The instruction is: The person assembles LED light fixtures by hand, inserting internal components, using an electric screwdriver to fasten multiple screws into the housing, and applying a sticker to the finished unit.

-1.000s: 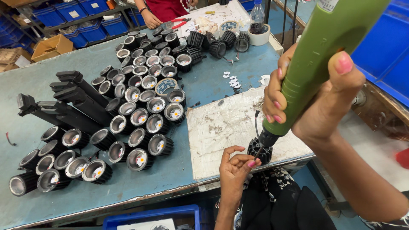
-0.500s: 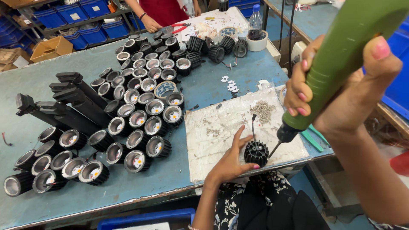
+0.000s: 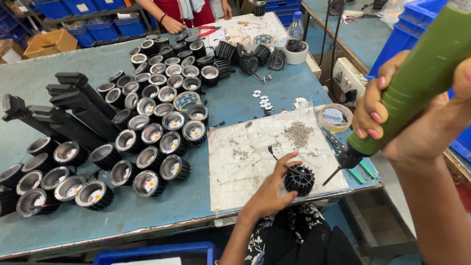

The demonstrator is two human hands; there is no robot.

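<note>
My right hand (image 3: 392,115) grips a green electric screwdriver (image 3: 409,86), raised with its bit pointing down toward a black finned lamp housing (image 3: 300,180). My left hand (image 3: 272,189) rests against that housing at the near edge of a white sheet (image 3: 245,162), fingers on its top and thin black wires running out from it. A small heap of screws (image 3: 297,132) lies on the sheet just beyond the housing.
Many black round lamp housings (image 3: 147,132) and black track adapters (image 3: 73,108) crowd the left of the blue table (image 3: 235,98). A tape roll (image 3: 334,118) sits at the right edge. Another person's hand (image 3: 174,24), a bottle (image 3: 294,32) and blue crates (image 3: 98,10) are at the far end.
The housing and my left hand have moved up onto the white sheet. The green screwdriver has shifted right and away from the housing; its bit now hovers beside it.
</note>
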